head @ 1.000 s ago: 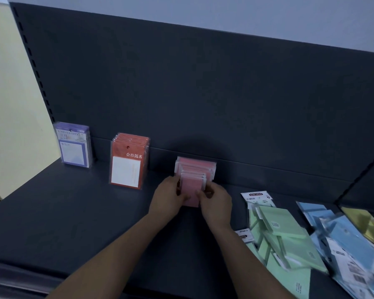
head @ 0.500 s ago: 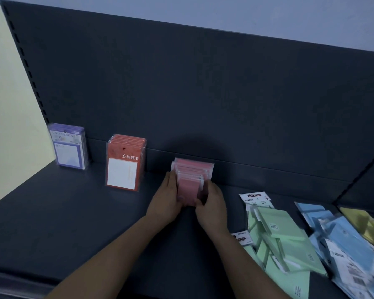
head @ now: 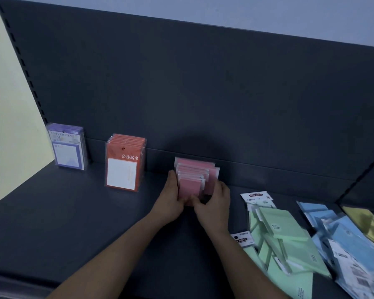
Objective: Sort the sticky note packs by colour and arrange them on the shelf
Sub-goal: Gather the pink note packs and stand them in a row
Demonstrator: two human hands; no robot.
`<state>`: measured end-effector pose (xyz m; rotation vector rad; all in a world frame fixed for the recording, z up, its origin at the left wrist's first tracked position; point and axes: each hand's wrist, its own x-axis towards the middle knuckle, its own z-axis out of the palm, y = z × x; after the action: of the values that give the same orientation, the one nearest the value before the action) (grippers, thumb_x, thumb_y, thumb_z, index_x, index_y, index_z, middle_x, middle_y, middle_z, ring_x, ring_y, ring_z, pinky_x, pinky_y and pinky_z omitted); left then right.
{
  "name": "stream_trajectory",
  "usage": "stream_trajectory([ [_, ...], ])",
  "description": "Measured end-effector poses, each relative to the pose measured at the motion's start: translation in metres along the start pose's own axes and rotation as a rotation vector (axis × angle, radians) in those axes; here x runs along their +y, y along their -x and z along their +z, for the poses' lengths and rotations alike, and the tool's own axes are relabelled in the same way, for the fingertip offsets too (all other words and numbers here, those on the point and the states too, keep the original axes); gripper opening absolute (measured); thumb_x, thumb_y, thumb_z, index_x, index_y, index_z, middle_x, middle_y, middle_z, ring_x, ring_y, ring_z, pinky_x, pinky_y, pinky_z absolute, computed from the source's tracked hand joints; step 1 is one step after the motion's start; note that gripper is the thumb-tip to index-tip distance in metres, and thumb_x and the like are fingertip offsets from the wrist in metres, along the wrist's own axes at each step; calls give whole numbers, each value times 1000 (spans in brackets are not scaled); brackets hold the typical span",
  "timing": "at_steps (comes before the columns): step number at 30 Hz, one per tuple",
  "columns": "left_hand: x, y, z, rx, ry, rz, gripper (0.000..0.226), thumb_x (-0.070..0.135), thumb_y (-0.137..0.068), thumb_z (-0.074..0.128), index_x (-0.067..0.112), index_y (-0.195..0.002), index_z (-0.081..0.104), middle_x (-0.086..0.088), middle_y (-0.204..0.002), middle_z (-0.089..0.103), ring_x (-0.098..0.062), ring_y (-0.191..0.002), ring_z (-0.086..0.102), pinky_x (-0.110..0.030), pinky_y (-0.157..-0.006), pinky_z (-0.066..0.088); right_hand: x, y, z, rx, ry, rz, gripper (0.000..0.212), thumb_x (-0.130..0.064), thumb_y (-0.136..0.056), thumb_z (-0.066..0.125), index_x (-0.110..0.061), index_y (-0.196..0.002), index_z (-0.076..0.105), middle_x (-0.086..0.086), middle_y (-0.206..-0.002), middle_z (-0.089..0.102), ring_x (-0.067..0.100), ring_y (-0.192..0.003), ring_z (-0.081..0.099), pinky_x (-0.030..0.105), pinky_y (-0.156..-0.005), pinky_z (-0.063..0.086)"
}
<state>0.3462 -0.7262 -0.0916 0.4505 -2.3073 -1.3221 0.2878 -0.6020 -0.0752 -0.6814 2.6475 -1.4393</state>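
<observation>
Dark shelf (head: pixel 73 223), upright pink packs (head: pixel 191 186)

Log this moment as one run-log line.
pink packs: upright, gripped by left hand and right hand | standing: purple packs, red packs | loose: green packs, blue packs, yellow packs

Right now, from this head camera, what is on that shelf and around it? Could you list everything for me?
shelf: one, dark grey, with a dark back panel behind it
purple packs: several, purple, upright at far left rear
red packs: several, red-orange, upright, right of the purple ones
pink packs: several, pink, upright mid-shelf, between the hands
green packs: many, green, loose heap at right
blue packs: several, blue, loose heap further right
yellow packs: count unclear, yellow, at right edge
left hand: one, holds the pink packs' left side
right hand: one, holds their right side
</observation>
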Motion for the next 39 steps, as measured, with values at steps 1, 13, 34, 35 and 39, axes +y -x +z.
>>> stream_trajectory([
  [1,0,-1,-1,-9,7,-1,68,7,-80,62,18,-139,28,4,-135,46,-6,-123,45,-29,-107,38,-2,-1,-2,-32,-37,29,88,-23,-73,75,-14,-147,29,7,-148,32,21,-136,33,29,-109,33],
  [13,2,-7,-10,-130,74,-74,94,16,-83,69,23,-152,5,11,-146,38,-2,-132,39,-18,-107,30,-7,-8,4,-215,-201,70,84,-23,-71,60,-23,-148,24,-5,-143,46,11,-127,48,36,-107,42],
  [34,3,10,-10,158,-309,19,67,14,-78,74,11,-138,44,-3,-128,44,-15,-119,44,-18,-99,30,6,11,11,-75,153,-69,49,-7,-91,47,-5,-140,42,13,-131,54,27,-122,48,36,-102,40],
  [35,6,10,-10,140,-321,18,59,13,-79,73,13,-134,49,-4,-120,49,-15,-109,49,-17,-91,34,5,11,11,-72,165,-67,43,-6,-91,46,-6,-134,48,12,-122,59,27,-113,52,36,-95,43],
  [39,12,11,-12,107,-319,29,46,5,-84,64,15,-128,55,-3,-106,54,-9,-90,47,-17,-76,34,-2,14,12,-80,216,-63,28,-5,-91,44,-5,-117,54,12,-110,63,29,-101,56,35,-83,46],
])
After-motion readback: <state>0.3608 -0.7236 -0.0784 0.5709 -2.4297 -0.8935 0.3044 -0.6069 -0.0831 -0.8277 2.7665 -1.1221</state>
